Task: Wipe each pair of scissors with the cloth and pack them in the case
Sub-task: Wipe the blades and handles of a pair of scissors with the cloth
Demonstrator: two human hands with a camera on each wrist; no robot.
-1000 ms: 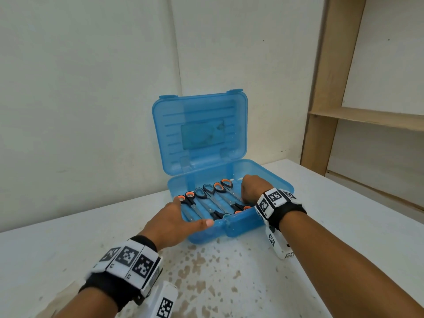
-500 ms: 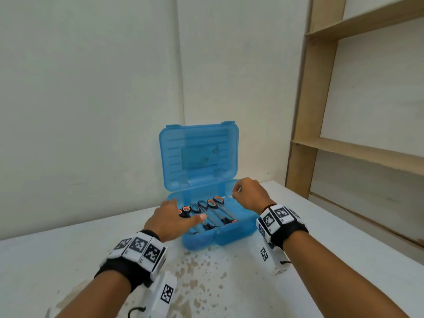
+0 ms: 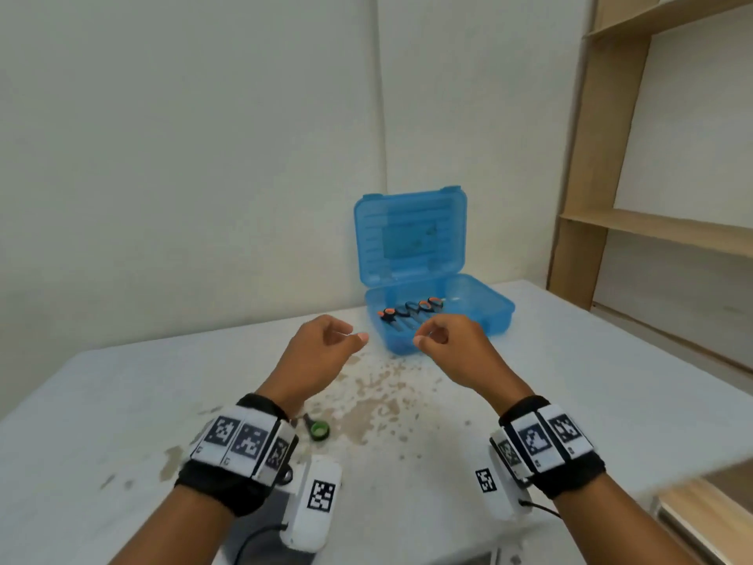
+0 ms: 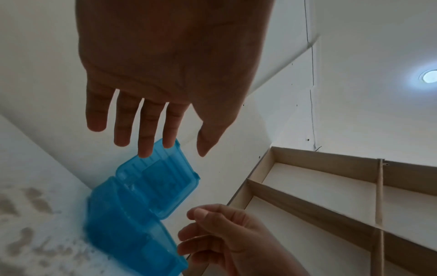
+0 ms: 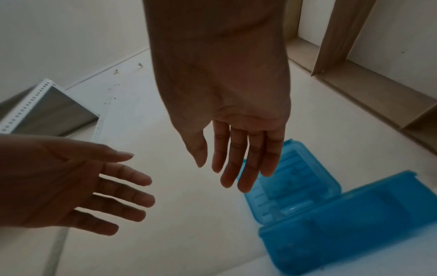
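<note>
Both hands hover above the white, brown-stained tabletop [image 3: 122, 401], empty, just short of the case. Left hand [image 3: 315, 352] at approx 9 o'clock from frame centre in head view: fingers loosely curled, thumb out toward the right, nothing in them. Left wrist view shows its fingers [image 4: 146, 130] hanging straight-ish w/ small gaps, relaxed. Right hand [image 3: 452, 350] at approx 3 o'clock of the left one, near but apart: fingers loosely curled in head view, thumb tip near index; right wrist view shows fingers [image 5: 236, 158] extended, close together, holding nothing.

Translucent blue plastic hinged case [image 3: 481, 316] sits on the table at 12–1 o'clock from the hands, near the back wall, lid [image 3: 409, 238] standing upright, open. Inside the base, left part: row of black-and-orange-handled scissors [image 3: 411, 311] lying side by side, handles toward the lid, blades toward the person; exact count hard to tell, looks like 4–5. Right part of the base looks bare.

Small green ring-shaped obj w/ a dark stem [image 3: 318, 429] lies on the table at 6 o'clock of the left hand, beside the wristband; can't tell what it is. Wooden shelving [image 3: 652, 222] at 3 o'clock, against the wall.
</note>
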